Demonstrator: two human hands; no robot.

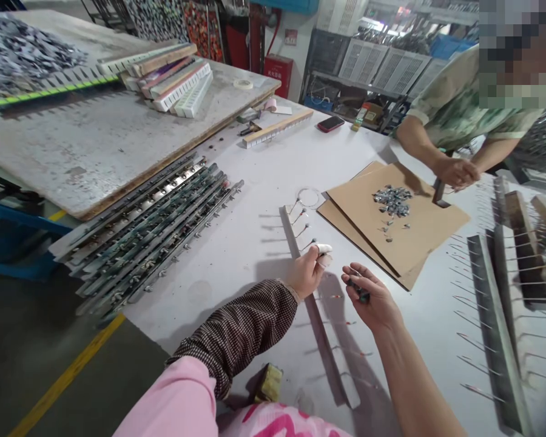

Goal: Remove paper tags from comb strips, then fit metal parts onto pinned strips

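A long metal bar with thin wire prongs lies on the white table before me. Small dark pieces sit on the prongs at its far end; nearer prongs show bare, reddish tips. My left hand, white coverings on its fingertips, is closed in a pinch at the bar's middle; what it pinches is hidden. Just to the right, my right hand is palm up, its fingers curled around several small dark metal pieces. A pile of similar shiny pieces rests on brown cardboard beyond.
Loaded bars are stacked at left. Bars with upturned wire prongs stand along the right. A co-worker's hands are across the table, near the cardboard. A phone lies at the back; a yellowish block sits close to me.
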